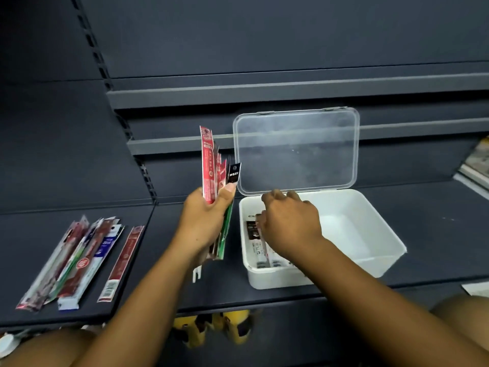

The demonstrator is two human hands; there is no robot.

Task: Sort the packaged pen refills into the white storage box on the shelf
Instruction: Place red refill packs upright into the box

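The white storage box (370, 229) stands on the dark shelf, its clear lid (296, 149) tilted up at the back. My left hand (203, 221) grips an upright bundle of refill packs (211, 165), red, black and green, just left of the box. My right hand (288, 223) reaches into the box's left side with curled fingers, over refill packs (260, 256) lying inside; whether it pinches one is hidden. Several more refill packs (79, 260) lie fanned out on the shelf at the far left.
A dark shelf (436, 234) carries the box, with more shelf rails behind. Printed paper goods (476, 165) sit at the right edge. Yellow and black items (217, 329) show below the shelf's front lip. The box's right half holds nothing.
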